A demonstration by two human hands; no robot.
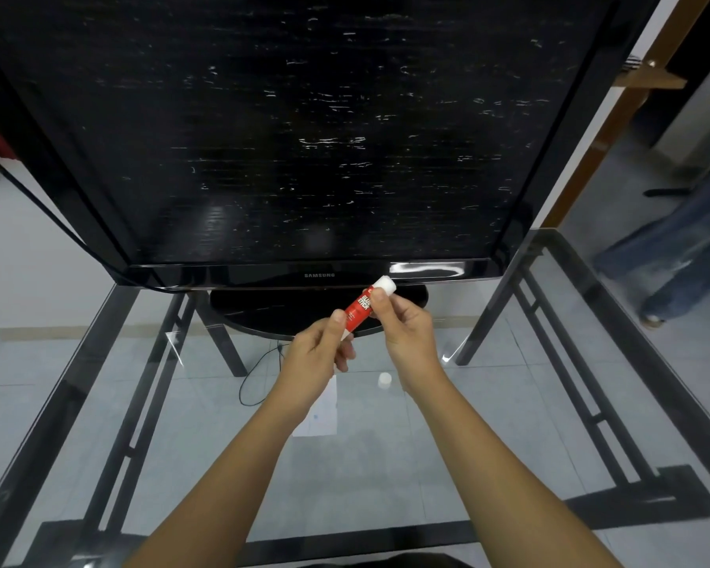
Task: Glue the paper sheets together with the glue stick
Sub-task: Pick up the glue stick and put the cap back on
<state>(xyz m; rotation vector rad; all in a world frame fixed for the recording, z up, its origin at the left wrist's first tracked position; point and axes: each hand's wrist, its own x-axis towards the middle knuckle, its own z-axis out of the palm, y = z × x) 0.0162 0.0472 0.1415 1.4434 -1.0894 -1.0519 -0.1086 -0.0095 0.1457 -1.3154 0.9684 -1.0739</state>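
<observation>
Right, head camera, looking down over a glass table (386, 477) with a dark metal frame. Both hands are up at the centre of the view, above the glass. They share one glue stick (359, 308), red-bodied with white lettering, tilted so its white end points toward one o'clock. The left hand (318, 354) is closed around the lower end, thumb laid along the red barrel, fingers curled under it. The right hand (404, 327) pinches the upper part, thumb tip pressing just below the white end, the other fingers wrapped behind. Whether that white end is a cap or bare glue, I cannot tell.

Down at six o'clock from the hands, a white paper sheet (318, 416) lies flat on the glass, partly hidden by the left wrist. Just beside it, toward three o'clock, sits a small white cap (384, 379), standing alone on the glass.

At twelve o'clock a big black Samsung television (287, 137) fills the top, its oval stand resting on the table. Far out at three o'clock, someone's jeans-clad legs (681, 248) on the tiled floor.
</observation>
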